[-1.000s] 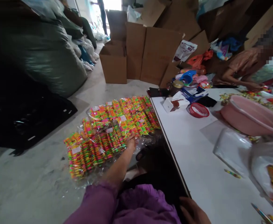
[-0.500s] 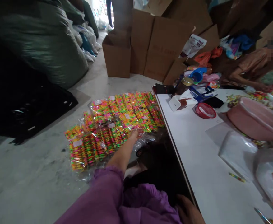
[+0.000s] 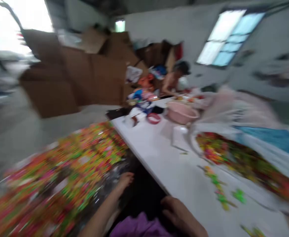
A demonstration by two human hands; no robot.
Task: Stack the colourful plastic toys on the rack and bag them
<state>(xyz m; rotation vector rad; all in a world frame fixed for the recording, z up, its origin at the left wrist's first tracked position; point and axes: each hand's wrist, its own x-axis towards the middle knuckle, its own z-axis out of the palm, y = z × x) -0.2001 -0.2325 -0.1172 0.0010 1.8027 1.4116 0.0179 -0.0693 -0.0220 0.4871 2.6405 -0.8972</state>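
My left hand [image 3: 126, 179] hovers by the near right side of the bagged goods, above the dark gap beside the table. Its fingers look loosely bent and apart, with nothing visible in them, though motion blurs them. Many clear plastic packs [image 3: 85, 158] of bright orange, yellow, green and pink pieces cover the floor to the left. At the edge of the white table [image 3: 154, 158] my right hand [image 3: 174, 210] rests with loosely curved fingers, holding nothing I can see. Yellow and green strung pieces [image 3: 216, 188] lie on the tabletop to its right.
An open sack of colourful pieces [image 3: 216, 149] lies on the table's right. Farther back are a pink basin [image 3: 181, 112], a red basket [image 3: 153, 118] and a tissue pack [image 3: 136, 117]. Cardboard boxes [image 3: 95, 79] stand behind. Another person [image 3: 170, 82] sits at the far end.
The head view has swung right and up, bringing more table, the window and sack into view. My left hand has come off the packs and back toward me. My right hand stays by the table edge.
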